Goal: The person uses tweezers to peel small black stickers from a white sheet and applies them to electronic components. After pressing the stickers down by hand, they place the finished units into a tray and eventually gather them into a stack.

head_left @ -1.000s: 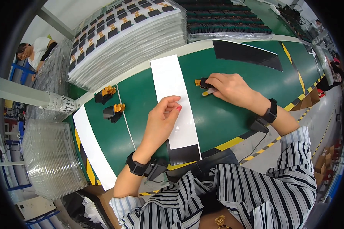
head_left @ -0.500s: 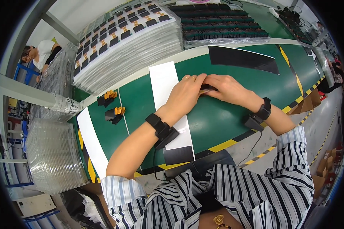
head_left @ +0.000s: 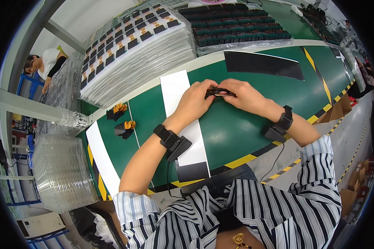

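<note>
Head view, contents listed left to right:

1. Stack of clear plastic trays (head_left: pixel 62 172): well to the left of the left hand, off the table edge, beside the person's left elbow.
2. Second person (head_left: pixel 43 66): far left and beyond the left hand, leaning over another stack of clear trays.
3. Two small black-and-orange parts (head_left: pixel 121 120): on the green table (head_left: pixel 237 128), left of the left hand, one just behind the other, not touching.
4. Trays of black-and-orange parts (head_left: pixel 133 45): stacked high beyond the left hand, at the table's far edge.
5. White strip (head_left: pixel 176 89): lying on the table under the left hand and wrist, running toward the person; its near end is black.
6. Left hand (head_left: pixel 193 103): fingers curled, pinching the left end of the small black part; a black wrist device (head_left: pixel 172 143) sits on the forearm.
7. Small black part (head_left: pixel 219 92): held between both hands, just above the table, at the right edge of the white strip.
8. Right hand (head_left: pixel 247 95): fingers closed on the right end of the same part; fingertips almost meet those of the left hand.
9. Dark trays (head_left: pixel 241 25): beyond both hands, in rows.
10. Black sheet (head_left: pixel 262 64): flat on the table, just beyond the right hand.
11. Black wrist device (head_left: pixel 280 124): on the right wrist, cable trailing toward the person.
</note>
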Motion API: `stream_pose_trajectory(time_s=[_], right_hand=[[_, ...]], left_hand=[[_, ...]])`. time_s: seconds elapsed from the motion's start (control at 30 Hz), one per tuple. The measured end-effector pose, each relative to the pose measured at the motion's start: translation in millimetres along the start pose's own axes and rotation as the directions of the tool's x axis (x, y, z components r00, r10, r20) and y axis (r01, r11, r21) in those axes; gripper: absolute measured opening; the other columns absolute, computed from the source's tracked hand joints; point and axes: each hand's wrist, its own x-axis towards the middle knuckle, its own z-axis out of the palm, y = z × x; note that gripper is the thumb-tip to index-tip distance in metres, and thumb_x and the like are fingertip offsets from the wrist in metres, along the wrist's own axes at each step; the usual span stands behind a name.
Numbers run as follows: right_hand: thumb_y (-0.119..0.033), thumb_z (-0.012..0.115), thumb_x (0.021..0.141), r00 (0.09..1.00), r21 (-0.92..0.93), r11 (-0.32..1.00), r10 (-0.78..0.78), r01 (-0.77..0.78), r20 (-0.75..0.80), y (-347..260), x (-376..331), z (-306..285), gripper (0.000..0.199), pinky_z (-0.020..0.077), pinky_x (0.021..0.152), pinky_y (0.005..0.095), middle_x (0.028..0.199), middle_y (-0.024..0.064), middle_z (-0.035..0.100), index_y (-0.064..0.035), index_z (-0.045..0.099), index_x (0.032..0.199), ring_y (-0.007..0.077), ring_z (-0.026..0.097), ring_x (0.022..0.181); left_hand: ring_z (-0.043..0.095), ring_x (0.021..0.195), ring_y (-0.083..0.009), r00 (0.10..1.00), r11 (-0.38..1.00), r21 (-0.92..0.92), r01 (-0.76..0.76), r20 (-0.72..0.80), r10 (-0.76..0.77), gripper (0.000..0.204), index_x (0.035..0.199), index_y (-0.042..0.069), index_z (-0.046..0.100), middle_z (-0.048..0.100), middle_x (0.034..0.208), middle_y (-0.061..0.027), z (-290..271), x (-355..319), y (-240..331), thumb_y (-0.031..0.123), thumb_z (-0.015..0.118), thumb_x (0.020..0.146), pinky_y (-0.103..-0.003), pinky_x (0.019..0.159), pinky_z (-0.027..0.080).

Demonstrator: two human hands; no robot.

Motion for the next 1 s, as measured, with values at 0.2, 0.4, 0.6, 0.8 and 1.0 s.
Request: stream_pose_trajectory(time_s=[0.2, 0.4, 0.6, 0.8, 1.0], right_hand=[[-0.007, 0.063, 0.078, 0.977, 0.109, 0.976, 0.2, -0.191, -0.075, -10.0, -4.9, 5.9, 0.036, 0.0484, 0.064, 0.0336, 0.105, 0.016, 0.055, -0.0004, 0.052, 0.112, 0.0277, 0.06, 0.077], [-0.006, 0.062, 0.079, 0.954, 0.066, 0.986, 0.166, -0.154, -0.249, -11.2, -11.3, 11.1, 0.039, 0.0483, 0.066, 0.0331, 0.107, 0.0166, 0.054, 0.0009, 0.05, 0.116, 0.0287, 0.06, 0.081], [-0.004, 0.061, 0.079, 0.972, -0.075, 0.993, 0.067, -0.086, -0.227, -14.4, -15.9, 21.6, 0.041, 0.0492, 0.07, 0.0354, 0.104, 0.0198, 0.054, 0.0048, 0.048, 0.117, 0.0344, 0.058, 0.084], [-0.006, 0.059, 0.079, 0.96, -0.257, 0.962, -0.152, 0.089, -0.236, -14.6, -12.1, 24.7, 0.038, 0.0494, 0.062, 0.0378, 0.094, 0.0192, 0.055, 0.0073, 0.048, 0.112, 0.035, 0.058, 0.075], [-0.004, 0.061, 0.076, 0.992, -0.237, 0.971, -0.023, -0.007, -0.121, -14.5, -9.2, 22.7, 0.037, 0.0502, 0.065, 0.0361, 0.099, 0.0173, 0.056, 0.0066, 0.051, 0.11, 0.0337, 0.059, 0.078]], left_hand=[[0.059, 0.08, -0.0187, 0.987, 0.981, -0.11, 0.162, 0.016, -0.161, 0.034, 0.109, 0.005, 0.05, 0.061, 0.093, -0.0095, 1.6, -1.4, -1.6, 0.0, 0.06, 0.077, -0.028, 0.074, 0.047], [0.059, 0.082, -0.0212, 0.99, 0.975, -0.186, 0.124, -0.042, -0.134, 0.034, 0.109, 0.004, 0.05, 0.06, 0.093, -0.0107, 4.8, -2.8, -0.4, 0.0, 0.06, 0.077, -0.029, 0.074, 0.047], [0.058, 0.081, -0.027, 0.981, 0.961, -0.207, 0.185, -0.018, -0.193, 0.027, 0.103, 0.002, 0.052, 0.058, 0.093, -0.0149, 6.0, -5.1, 7.2, -0.002, 0.058, 0.077, -0.034, 0.073, 0.047], [0.059, 0.083, -0.0188, 0.991, 0.982, -0.15, 0.112, -0.057, -0.122, 0.028, 0.105, 0.003, 0.054, 0.061, 0.092, -0.0099, 10.5, -8.0, 0.5, 0.0, 0.06, 0.078, -0.029, 0.073, 0.047], [0.061, 0.088, -0.0209, 0.991, 0.99, -0.068, 0.127, -0.038, -0.13, 0.03, 0.108, 0.003, 0.052, 0.061, 0.096, -0.0112, 12.0, -10.6, -8.2, 0.0, 0.06, 0.079, -0.03, 0.073, 0.049]])
